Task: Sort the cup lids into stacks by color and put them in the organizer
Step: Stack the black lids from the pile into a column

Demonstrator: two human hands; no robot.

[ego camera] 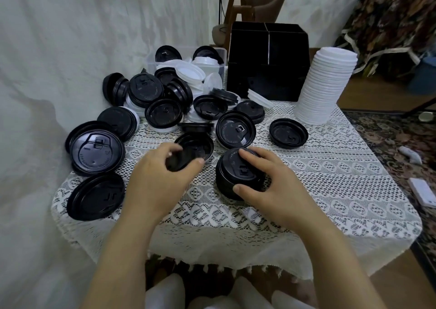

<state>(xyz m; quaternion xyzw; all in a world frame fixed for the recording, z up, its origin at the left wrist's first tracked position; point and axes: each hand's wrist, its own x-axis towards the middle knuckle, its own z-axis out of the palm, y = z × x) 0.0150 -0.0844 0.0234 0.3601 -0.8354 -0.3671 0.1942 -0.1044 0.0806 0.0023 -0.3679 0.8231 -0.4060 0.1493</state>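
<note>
Lace tablecloth (pixel 306 179), left hand (pixel 155 176) on lid (pixel 176 163), right hand (pixel 271 186) on stack (pixel 238 174)

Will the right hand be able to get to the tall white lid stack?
Probably yes, once free: the right hand grips a short stack of black plastic lids, and only bare lace tablecloth lies before the tall stack of white plastic lids.

Both forearms (pixel 122 249) are bare right down to the lower edge of the view. The left hand (pixel 158 176) and right hand (pixel 271 186) have short, plain fingernails. Smooth white fabric (pixel 165 292) covers the legs; the garment itself cannot be made out.
</note>
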